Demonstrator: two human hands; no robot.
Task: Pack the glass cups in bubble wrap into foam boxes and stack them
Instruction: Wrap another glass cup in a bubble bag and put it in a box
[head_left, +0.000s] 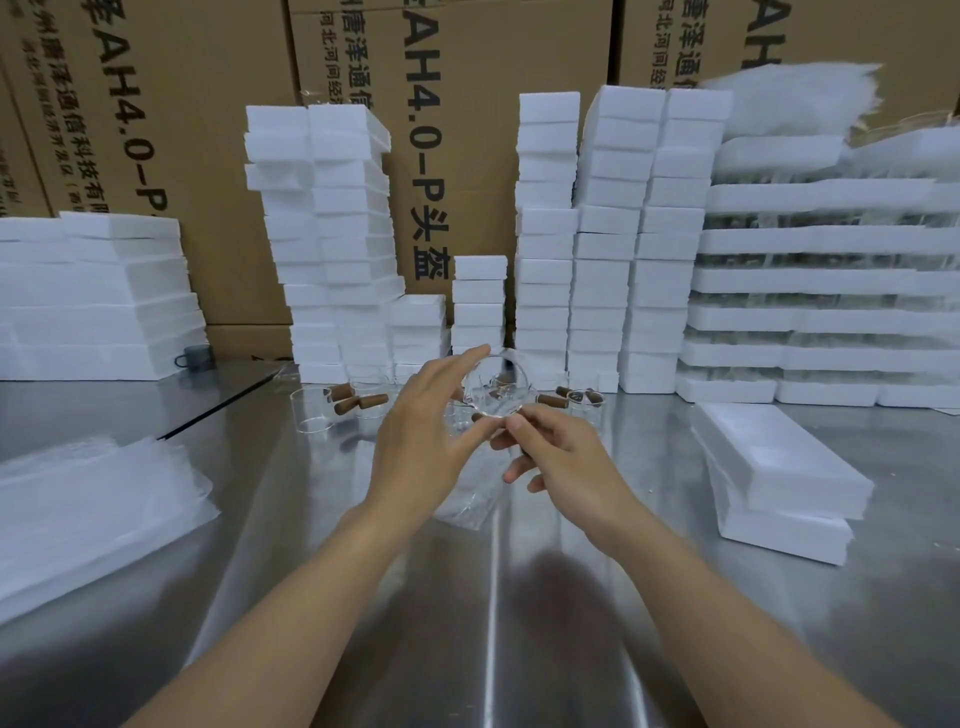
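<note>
- Steel worktop (493, 597) runs from right under the camera to the back wall; both forearms reach out over it.
- Cardboard cartons (208, 156) line the wall behind.
- Foam box stacks (613, 234) stand in tall columns along the back, w/ flat foam trays (831, 239) layered at the right.
- Bubble wrap pile (88, 514) lies at the left edge, well apart from the hands.
- Two long foam boxes (779, 462), one on the other, lie right of the hands, long axis running away from the camera. Right hand is the nearer one, so boxing looks like a rightward carry.
- Left hand (426, 441): spread wide, fingers near straight, index along the cup's far-left rim, thumb at its near edge. It steadies the cup more than it clamps it.
- Right hand (571, 462): fingers curled, thumb + index pinching the cup's near-right edge, prob. at the handle, though that part is hidden.
- Loose clear bubble-wrap bag (467, 501) lies flat on the worktop directly below the hands, between the wrists, a bit nearer the left.
- Glass cup (496, 389) is held up off the worktop between both hands, turned so its round outline faces the camera, i.e. axis approx. along the view. Not yet wrapped; next move is prob. straight down to the bag.
- Spare glass cups (311, 410) w/ wooden handles sit just beyond, at the foot of the stacks.
</note>
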